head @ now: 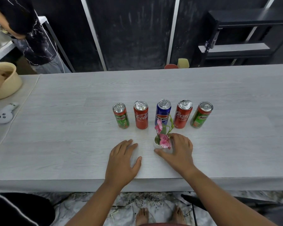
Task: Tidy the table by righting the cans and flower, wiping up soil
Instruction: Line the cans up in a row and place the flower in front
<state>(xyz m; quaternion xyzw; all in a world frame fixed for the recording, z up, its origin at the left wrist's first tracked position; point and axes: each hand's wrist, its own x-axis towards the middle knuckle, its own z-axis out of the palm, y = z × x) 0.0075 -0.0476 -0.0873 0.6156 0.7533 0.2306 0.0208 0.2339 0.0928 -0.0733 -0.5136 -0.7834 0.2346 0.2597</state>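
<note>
Potted flower (162, 139) stood upright, near of five upright cans (163, 111) | right hand (178, 150) cupped loosely around pot; left hand (122, 160) lay flat, empty | advice: release slowly, straight back, avoiding petals | no soil visible.

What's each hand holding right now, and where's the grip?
Right hand cups the small white flower pot around its side, thumb in front, fingers behind; how firm the grip is cannot be told. Left hand holds nothing, lying flat on the table.
</note>
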